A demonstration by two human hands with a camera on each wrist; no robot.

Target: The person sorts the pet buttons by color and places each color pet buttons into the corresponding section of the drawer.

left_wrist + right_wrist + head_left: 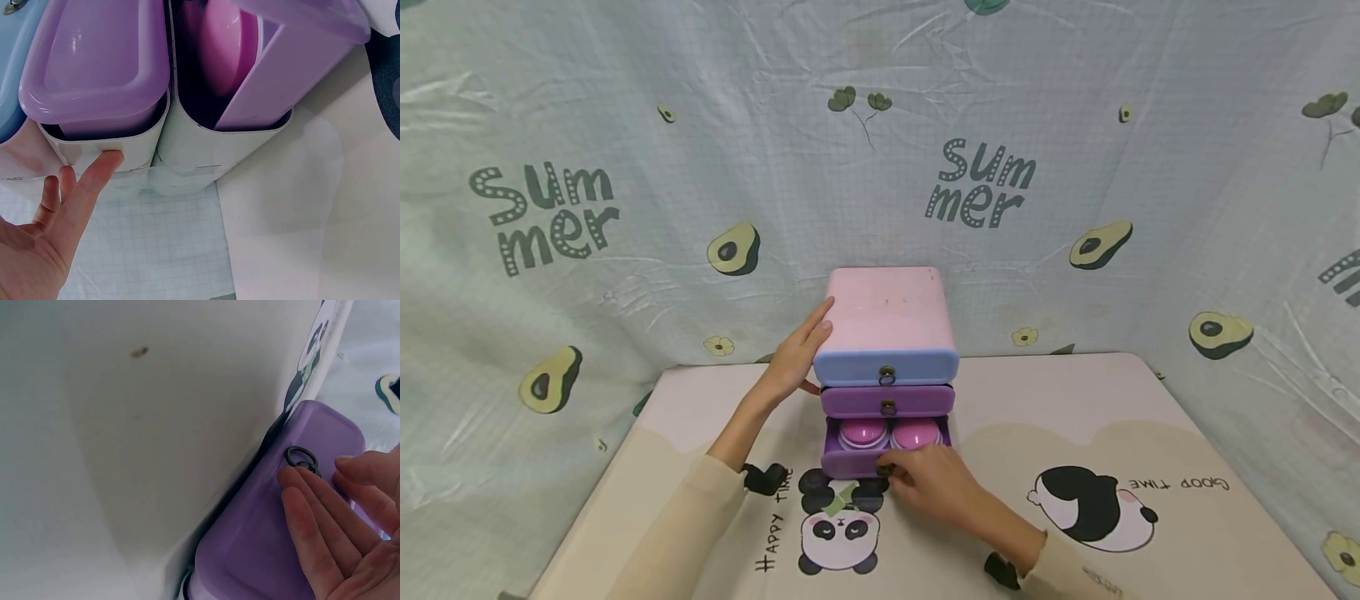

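Note:
A small drawer cabinet [887, 312] with a pink top stands on the table. It has a blue top drawer [850, 368] and a purple middle drawer [853, 402]. The purple bottom drawer [846, 465] is pulled partway out, and two round pink-lidded things [863, 432] sit inside it. My left hand [793, 358] rests against the cabinet's left side, thumb touching the white casing [134, 147] by the middle drawer. At the bottom drawer's front, my right hand [936, 483] has its fairly straight fingertips beside the metal ring pull [302, 457], thumb apart from them.
The table [1045, 400] bears a printed panda [840, 533] in front of the cabinet and another printed animal [1093, 508] at the right. Behind and around the table hangs a pale sheet [850, 208] with avocado prints.

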